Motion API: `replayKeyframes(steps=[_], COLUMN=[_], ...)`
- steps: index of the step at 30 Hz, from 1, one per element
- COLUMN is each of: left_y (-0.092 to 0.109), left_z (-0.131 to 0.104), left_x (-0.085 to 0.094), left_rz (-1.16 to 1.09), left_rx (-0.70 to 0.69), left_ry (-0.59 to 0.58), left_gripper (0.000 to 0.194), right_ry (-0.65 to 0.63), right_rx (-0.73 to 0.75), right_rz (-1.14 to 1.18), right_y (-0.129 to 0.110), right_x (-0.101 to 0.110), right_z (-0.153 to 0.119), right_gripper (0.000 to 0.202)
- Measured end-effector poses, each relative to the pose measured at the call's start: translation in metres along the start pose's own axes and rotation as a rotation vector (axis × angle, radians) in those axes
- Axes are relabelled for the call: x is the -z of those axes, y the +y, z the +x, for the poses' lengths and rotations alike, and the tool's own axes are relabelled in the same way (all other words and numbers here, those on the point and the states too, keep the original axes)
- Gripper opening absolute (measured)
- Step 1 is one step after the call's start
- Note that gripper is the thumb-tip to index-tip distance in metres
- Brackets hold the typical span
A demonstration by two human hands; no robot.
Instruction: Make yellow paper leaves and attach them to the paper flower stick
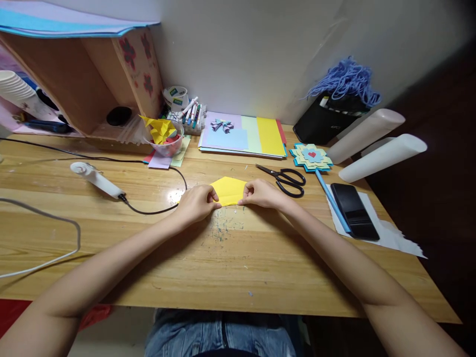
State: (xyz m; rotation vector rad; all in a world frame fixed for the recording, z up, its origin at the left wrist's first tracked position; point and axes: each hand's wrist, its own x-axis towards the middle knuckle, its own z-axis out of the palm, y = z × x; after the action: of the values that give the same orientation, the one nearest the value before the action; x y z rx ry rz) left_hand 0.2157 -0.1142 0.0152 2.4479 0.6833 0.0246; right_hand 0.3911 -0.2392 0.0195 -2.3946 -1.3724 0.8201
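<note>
A sheet of yellow paper (228, 189) lies on the wooden table, its far edge coming to a blunt point and its near edge straight. My left hand (198, 202) pinches the near edge at the left, thumb and finger closed on it. At the right, my right hand (262, 193) grips the same edge between thumb and curled fingers. Part of the paper is hidden under both hands. Black-handled scissors (286, 179) lie just beyond my right hand, blades pointing left.
Left of my hands lies a white corded tool (97, 179), its black cable running near my left hand. Behind are a plastic cup (165, 144) of paper scraps and stacked coloured paper (243, 136). A paper flower (311, 156) and phone (354, 210) sit at the right.
</note>
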Motion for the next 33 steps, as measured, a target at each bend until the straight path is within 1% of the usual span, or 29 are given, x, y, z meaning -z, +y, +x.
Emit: replayKeyframes(steps=[4, 8, 13, 17, 20, 22, 26, 29, 31, 33], left_y=[-0.003, -0.01, -0.024, -0.031, -0.033, -0.033, -0.03, -0.029, -0.029, -0.03], left_z=[0.002, 0.007, 0.016, 0.019, 0.02, 0.019, 0.018, 0.019, 0.019, 0.02], left_x=[0.005, 0.006, 0.007, 0.01, 0.013, 0.015, 0.02, 0.023, 0.024, 0.024], left_rz=[-0.003, -0.022, -0.147, -0.253, -0.291, -0.287, -0.246, -0.227, -0.227, -0.235], left_rx=[0.001, -0.002, -0.031, -0.052, -0.063, -0.082, -0.111, -0.123, -0.131, -0.126], left_ry=[-0.055, -0.121, -0.232, -0.29, -0.34, -0.353, -0.364, -0.398, -0.415, -0.415], left_gripper=[0.016, 0.017, 0.022, 0.022, 0.02, 0.019, 0.022, 0.026, 0.028, 0.029], right_ry=[-0.015, -0.037, -0.04, -0.039, -0.027, -0.019, -0.029, -0.069, -0.06, 0.029], right_rx=[-0.015, -0.009, 0.002, -0.011, -0.009, -0.007, -0.023, -0.028, 0.031, 0.174], right_rz=[0.002, 0.031, 0.06, 0.076, 0.08, 0.08, 0.098, 0.131, 0.141, 0.153], right_y=[0.005, 0.015, 0.028, 0.035, 0.039, 0.042, 0.048, 0.049, 0.043, 0.03], right_x=[0.004, 0.008, 0.015, 0.018, 0.018, 0.018, 0.021, 0.024, 0.025, 0.023], right_z=[0.0, 0.002, 0.001, -0.001, -0.003, -0.003, -0.002, -0.004, -0.009, -0.017], right_gripper=[0.03, 0.031, 0.031, 0.035, 0.038, 0.037, 0.03, 0.024, 0.019, 0.013])
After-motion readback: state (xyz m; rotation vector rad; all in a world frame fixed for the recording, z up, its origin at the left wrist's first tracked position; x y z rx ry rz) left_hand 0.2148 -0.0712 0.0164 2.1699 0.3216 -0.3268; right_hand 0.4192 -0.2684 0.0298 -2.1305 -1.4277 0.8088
